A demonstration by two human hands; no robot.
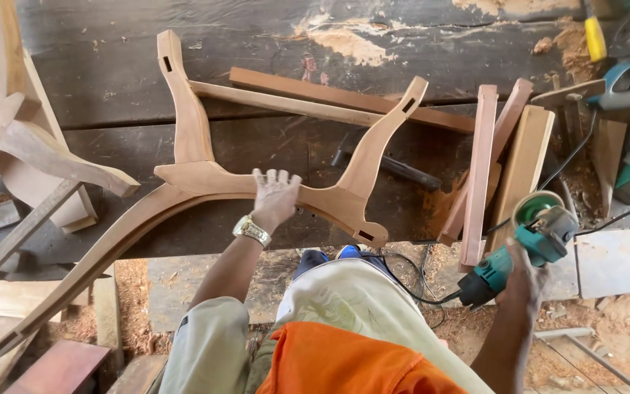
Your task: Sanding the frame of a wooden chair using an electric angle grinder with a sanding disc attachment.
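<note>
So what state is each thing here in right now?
Curved wooden frame piece: lying flat on the workbench, pressed down by the left hand.
Angle grinder: lifted off the bench, gripped in the right hand; spinning or not, cannot tell.
Straight wooden slats: stacked loosely, untouched.
Hammer: lying on the bench.

We see a woodworking shop: sawdust [577,44] at two o'clock, a scarred workbench [111,80], stacked timber offcuts [508,160] at three o'clock.

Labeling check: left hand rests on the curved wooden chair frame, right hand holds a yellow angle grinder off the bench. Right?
Not quite. In the head view the angle grinder is teal green, not yellow. The rest stands: left hand on the curved wooden chair frame, right hand holding the grinder off the bench.
</note>
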